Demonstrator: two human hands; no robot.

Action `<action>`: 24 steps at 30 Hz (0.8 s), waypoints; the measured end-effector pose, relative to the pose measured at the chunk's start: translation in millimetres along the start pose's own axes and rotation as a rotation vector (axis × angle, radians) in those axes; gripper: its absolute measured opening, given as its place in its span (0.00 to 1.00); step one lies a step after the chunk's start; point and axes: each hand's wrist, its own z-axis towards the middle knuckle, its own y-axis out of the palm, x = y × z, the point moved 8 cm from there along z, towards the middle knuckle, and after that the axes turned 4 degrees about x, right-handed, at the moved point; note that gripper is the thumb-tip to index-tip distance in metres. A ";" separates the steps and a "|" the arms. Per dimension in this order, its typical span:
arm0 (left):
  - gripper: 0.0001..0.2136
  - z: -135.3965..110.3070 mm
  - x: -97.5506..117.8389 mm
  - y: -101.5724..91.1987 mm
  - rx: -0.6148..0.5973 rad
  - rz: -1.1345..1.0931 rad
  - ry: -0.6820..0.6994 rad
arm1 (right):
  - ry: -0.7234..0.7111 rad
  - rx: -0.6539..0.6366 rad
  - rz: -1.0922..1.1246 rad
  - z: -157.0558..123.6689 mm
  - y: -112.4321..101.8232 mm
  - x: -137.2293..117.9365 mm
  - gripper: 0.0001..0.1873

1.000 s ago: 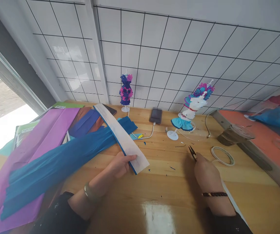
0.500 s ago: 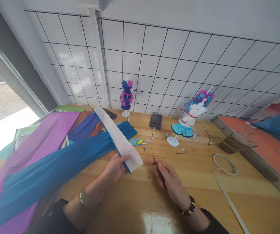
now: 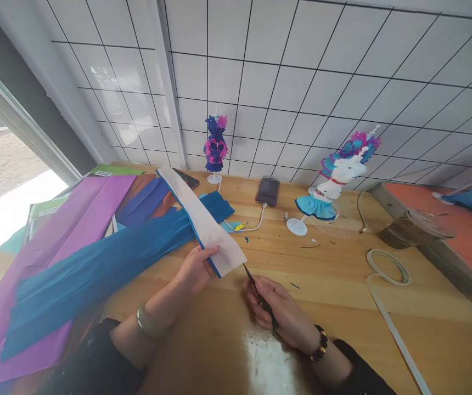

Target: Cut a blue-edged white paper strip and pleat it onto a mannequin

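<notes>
My left hand [image 3: 198, 267] pinches the near end of a long white paper strip [image 3: 195, 216] with a blue edge, thumb on top. The strip slants away to the upper left across a wide blue crepe paper length [image 3: 108, 263]. In my right hand [image 3: 275, 304] is a pair of dark scissors [image 3: 251, 278], gripped with the fingers wrapped round the handles. The scissors' tip is at the strip's near right corner; whether it touches the paper I cannot tell. A thin blue scrap [image 3: 295, 286] lies right of the blades.
Purple paper [image 3: 91, 219] lies at the left. Behind stand two dressed mini mannequins, one dark blue and pink [image 3: 216, 144], one white with a turquoise skirt [image 3: 316, 207]. A dark box with a cable [image 3: 268, 192], a tape roll [image 3: 388, 267] and a brown cup [image 3: 415, 229] are also there.
My right hand has brought the scissors up to the strip's corner, and the blades look closed now. A blue scrap shows beside them. The view has tilted slightly downward.
</notes>
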 end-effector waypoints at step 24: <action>0.13 -7.3 -16.5 20.9 -0.355 0.372 0.069 | 0.083 0.065 -0.021 -0.1 -5.5 4.8 0.24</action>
